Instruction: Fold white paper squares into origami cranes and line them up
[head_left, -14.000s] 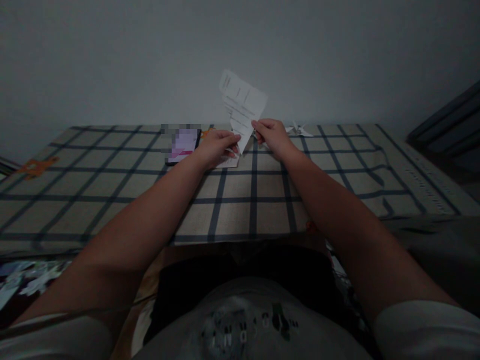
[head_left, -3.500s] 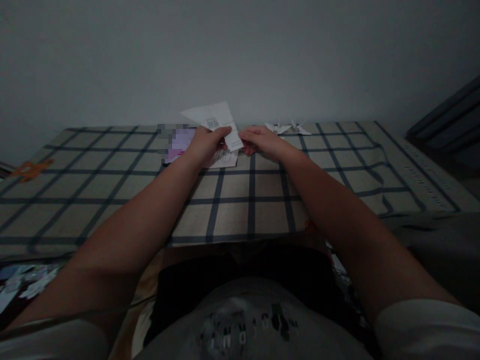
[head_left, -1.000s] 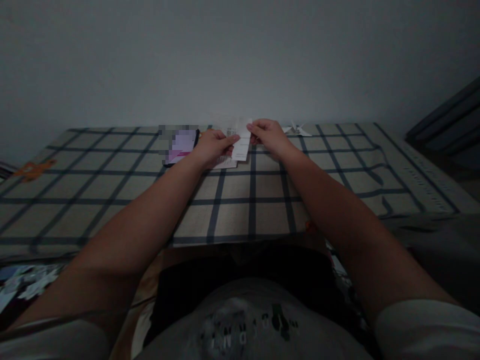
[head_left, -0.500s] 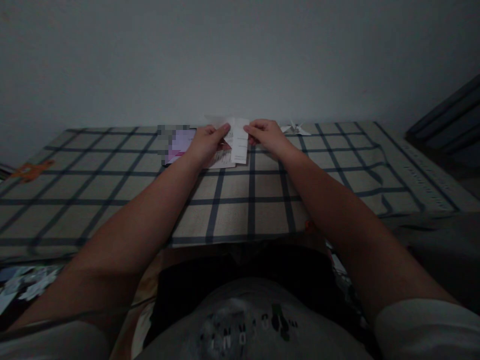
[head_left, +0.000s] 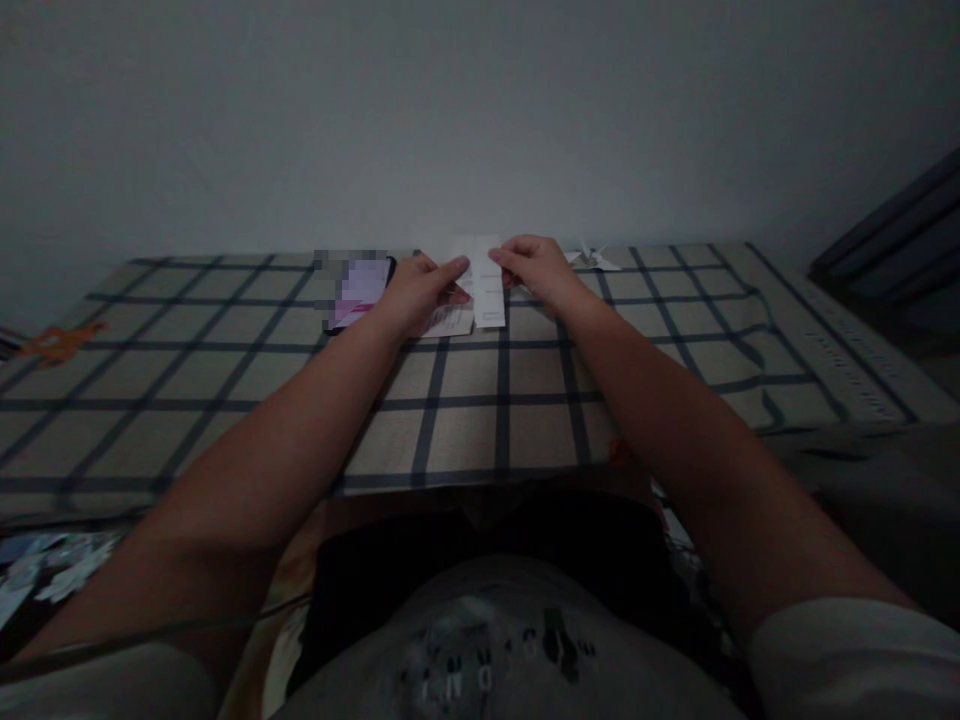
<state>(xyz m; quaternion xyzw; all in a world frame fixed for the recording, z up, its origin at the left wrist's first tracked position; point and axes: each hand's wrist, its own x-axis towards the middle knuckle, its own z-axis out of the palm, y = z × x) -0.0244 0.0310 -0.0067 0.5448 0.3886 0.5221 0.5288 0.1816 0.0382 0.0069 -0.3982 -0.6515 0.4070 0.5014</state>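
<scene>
White paper, creased into a narrow upright strip with fine print on its front, sits between your two hands near the far edge of the table. You hold this printed sheet (head_left: 490, 295) above the cloth, roughly in the middle of the table's width. Your right hand (head_left: 541, 272) pinches its right edge near the top, thumb in front and fingers behind. Your left hand (head_left: 416, 293) grasps the left part of the sheet, with your thumb laid over the front; the fingertips behind the paper are hidden from you.

Under and beside your left hand lies a second printed paper (head_left: 452, 322), flat on the cloth and partly covered by your fingers. Just left of that hand, a phone (head_left: 361, 285) lies with its screen lit in lilac and pink, part of it blurred into blocks. Beyond your right wrist, a folded paper figure (head_left: 596, 258) with pointed tips rests near the wall (head_left: 480, 120).

The tablecloth (head_left: 469, 430) beneath everything is beige with dark blue checks. Well to your left it shows an orange shape (head_left: 61, 343); towards its right end runs some lettering (head_left: 847, 370), too faint to read. Your grey shirt (head_left: 480, 630) fills the bottom of your view.
</scene>
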